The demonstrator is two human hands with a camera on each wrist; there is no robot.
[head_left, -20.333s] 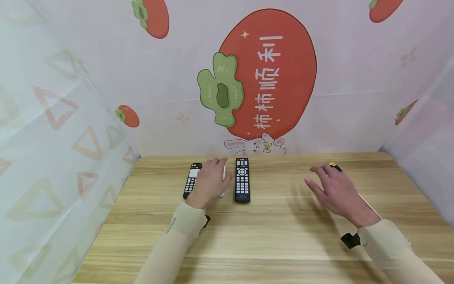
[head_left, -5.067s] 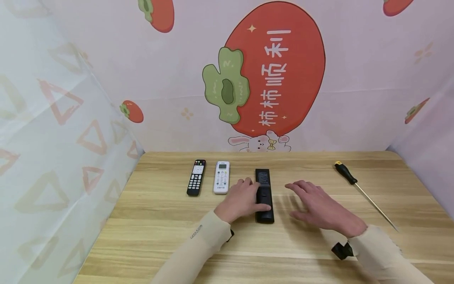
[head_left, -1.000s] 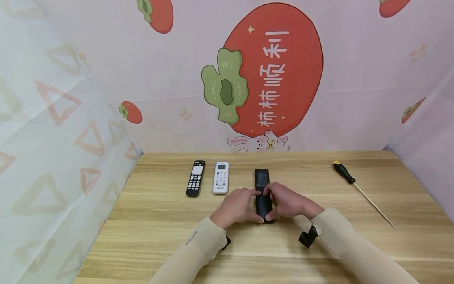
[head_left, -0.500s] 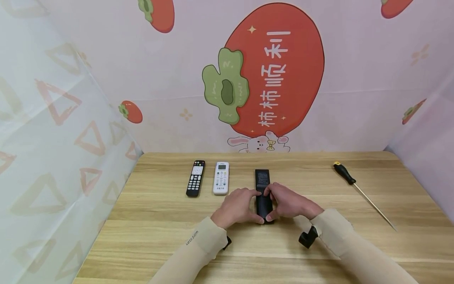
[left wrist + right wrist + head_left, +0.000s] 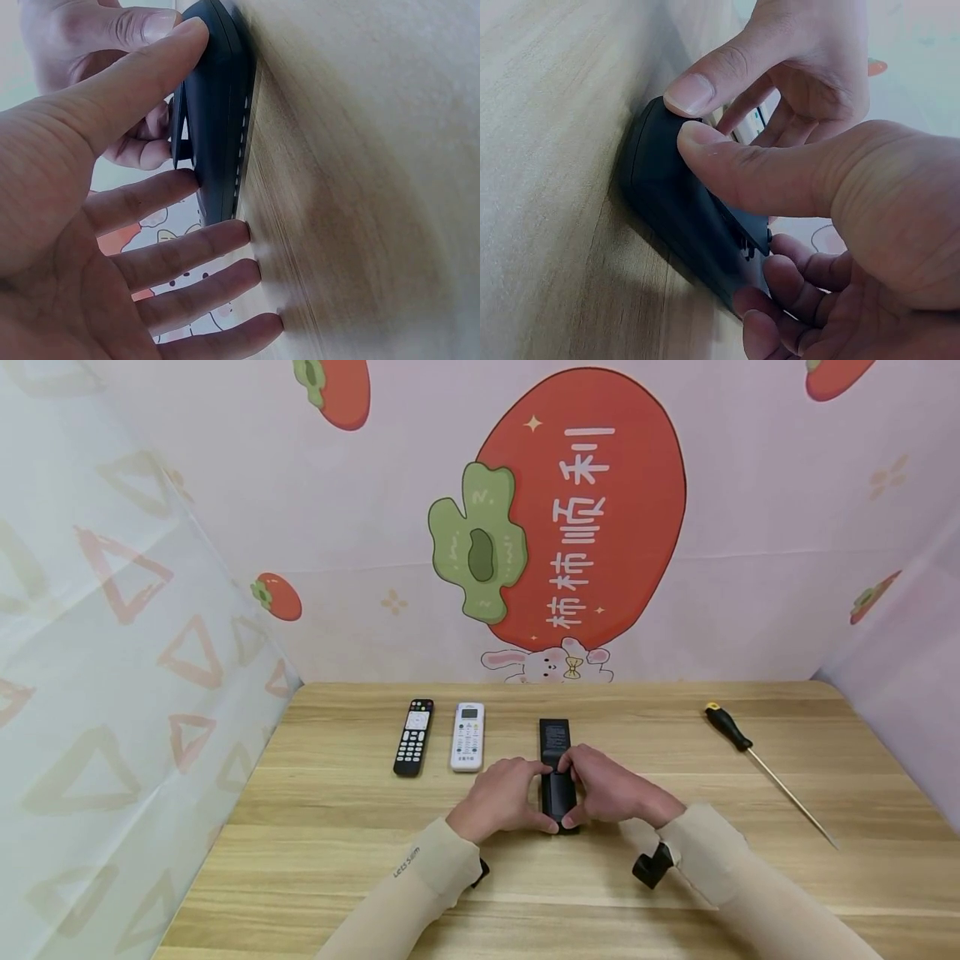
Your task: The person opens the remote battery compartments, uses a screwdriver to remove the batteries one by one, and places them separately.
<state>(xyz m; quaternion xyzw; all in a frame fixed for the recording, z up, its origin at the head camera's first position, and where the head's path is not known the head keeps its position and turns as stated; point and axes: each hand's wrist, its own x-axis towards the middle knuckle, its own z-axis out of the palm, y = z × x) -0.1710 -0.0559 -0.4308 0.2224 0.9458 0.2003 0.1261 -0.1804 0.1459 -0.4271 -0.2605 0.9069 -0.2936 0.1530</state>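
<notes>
A black remote (image 5: pixel 555 737) lies back side up on the table between both hands. Its battery cover (image 5: pixel 561 793) is lifted at the upper end, as a gap under it shows in the left wrist view. The left hand (image 5: pixel 498 799) holds the remote's near left corner with its thumb, its index finger at the side by the cover; the other fingers (image 5: pixel 184 300) are spread, tips on the table. The right hand (image 5: pixel 611 787) pinches the cover, thumb at the near end and curled index finger at the raised end. The battery compartment's inside is hidden.
A black remote with white buttons (image 5: pixel 413 737) and a white remote (image 5: pixel 468 737) lie to the left, face up. On the right is a screwdriver with a black and yellow handle (image 5: pixel 727 727). A patterned backdrop stands behind the wooden table (image 5: pixel 315 860).
Both hands have stayed in nearly the same place on the remote over the last second. The upper end of the battery cover has risen slightly.
</notes>
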